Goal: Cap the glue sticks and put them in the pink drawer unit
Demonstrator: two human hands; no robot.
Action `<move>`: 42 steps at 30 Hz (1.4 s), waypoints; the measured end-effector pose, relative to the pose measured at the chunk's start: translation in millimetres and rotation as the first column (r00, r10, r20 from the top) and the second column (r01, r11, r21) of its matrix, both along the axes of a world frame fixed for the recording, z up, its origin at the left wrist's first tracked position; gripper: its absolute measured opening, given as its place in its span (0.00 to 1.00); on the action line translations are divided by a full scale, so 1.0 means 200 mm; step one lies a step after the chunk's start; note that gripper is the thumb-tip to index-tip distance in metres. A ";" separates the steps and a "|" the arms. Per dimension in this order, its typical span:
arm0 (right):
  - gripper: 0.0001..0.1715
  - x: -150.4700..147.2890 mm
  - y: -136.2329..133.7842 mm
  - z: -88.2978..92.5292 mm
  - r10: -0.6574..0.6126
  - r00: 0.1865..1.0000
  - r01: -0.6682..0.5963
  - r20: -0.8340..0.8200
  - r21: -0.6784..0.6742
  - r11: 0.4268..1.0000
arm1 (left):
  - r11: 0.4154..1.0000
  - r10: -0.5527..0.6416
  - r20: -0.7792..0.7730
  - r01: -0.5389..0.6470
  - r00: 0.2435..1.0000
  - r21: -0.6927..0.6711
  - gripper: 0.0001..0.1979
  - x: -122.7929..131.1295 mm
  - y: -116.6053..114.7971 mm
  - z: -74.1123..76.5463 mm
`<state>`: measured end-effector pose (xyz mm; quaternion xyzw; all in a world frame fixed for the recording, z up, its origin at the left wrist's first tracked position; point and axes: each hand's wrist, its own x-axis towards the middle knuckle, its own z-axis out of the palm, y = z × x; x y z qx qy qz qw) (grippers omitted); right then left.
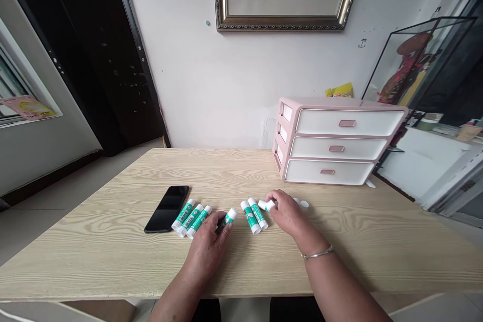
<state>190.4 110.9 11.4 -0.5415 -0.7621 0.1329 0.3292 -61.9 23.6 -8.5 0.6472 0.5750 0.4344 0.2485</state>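
Note:
My left hand (pixel 211 234) is closed around a green and white glue stick (pixel 229 216), its white end tilted up and to the right. To its left, three similar glue sticks (pixel 188 218) lie side by side on the table. Two more glue sticks (pixel 254 215) lie between my hands. My right hand (pixel 286 211) has its fingers around another glue stick (pixel 266 205), which lies nearly flat; part of it is hidden behind the fingers. Just beyond that hand, small white caps (pixel 304 205) rest on the table, partly covered by it.
A black phone (pixel 166 210) lies left of the glue sticks on the wooden table (pixel 124 256). At the back right stands a pink and white drawer unit (pixel 339 146), with a yellow packet (pixel 340 90) behind its top. The wall (pixel 219 95) borders the table's far edge.

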 end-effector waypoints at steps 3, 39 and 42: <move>0.16 -0.02 -0.01 0.01 0.008 0.991 -0.009 -0.133 -0.003 1.000 | 1.000 -0.011 0.053 0.012 0.999 -0.022 0.20 0.01 0.00 0.02; 0.22 -0.13 -0.19 0.11 0.406 0.703 -0.536 -0.584 -0.061 0.842 | 0.905 -0.266 0.414 0.373 0.871 -0.204 0.18 0.13 0.02 0.16; 0.23 -0.15 -0.20 0.12 0.435 0.735 -0.547 -0.520 -0.076 0.834 | 0.906 -0.280 0.389 0.375 0.878 -0.194 0.18 0.12 0.01 0.18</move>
